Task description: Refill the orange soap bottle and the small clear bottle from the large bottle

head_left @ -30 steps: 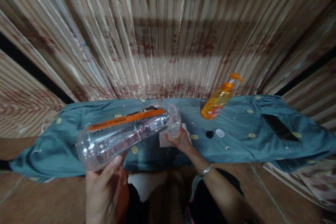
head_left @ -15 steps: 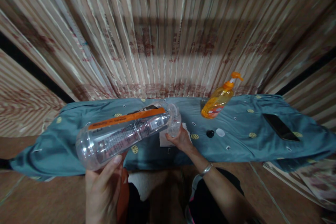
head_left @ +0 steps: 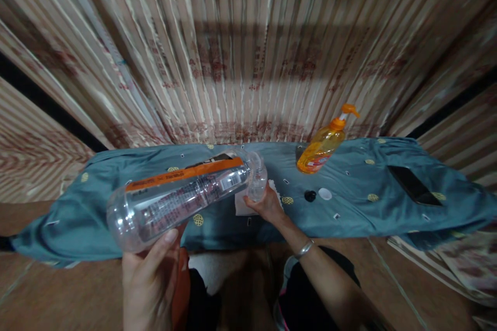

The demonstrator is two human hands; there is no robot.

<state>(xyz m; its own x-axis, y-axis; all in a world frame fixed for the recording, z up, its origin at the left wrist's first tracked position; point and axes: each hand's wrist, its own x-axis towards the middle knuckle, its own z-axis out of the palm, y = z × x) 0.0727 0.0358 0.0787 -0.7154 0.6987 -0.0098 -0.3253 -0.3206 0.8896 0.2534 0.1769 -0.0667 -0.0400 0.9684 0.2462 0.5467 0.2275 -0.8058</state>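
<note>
My left hand (head_left: 153,264) is wrapped round the base end of a large clear plastic bottle (head_left: 178,204) with an orange and printed label. The bottle lies tilted across the view, its neck end pointing right. At that neck end, my right hand (head_left: 267,204) grips a small clear container (head_left: 257,178); whether it is a bottle or a cup I cannot tell. Transparent plastic makes it hard to see how the two meet. Beneath the right hand, a white paper tissue (head_left: 244,206) lies on the blue-green cloth (head_left: 221,232).
An orange pump bottle (head_left: 320,150) of yellow liquid stands at the back, right of my hands. In front of it sit a black cap (head_left: 310,195) and a white disc (head_left: 325,194). Farther right lies a dark phone (head_left: 413,186). A striped curtain (head_left: 248,51) hangs behind.
The base of the large bottle and my left hand have shifted slightly left. My right hand and the small container have hardly moved.
</note>
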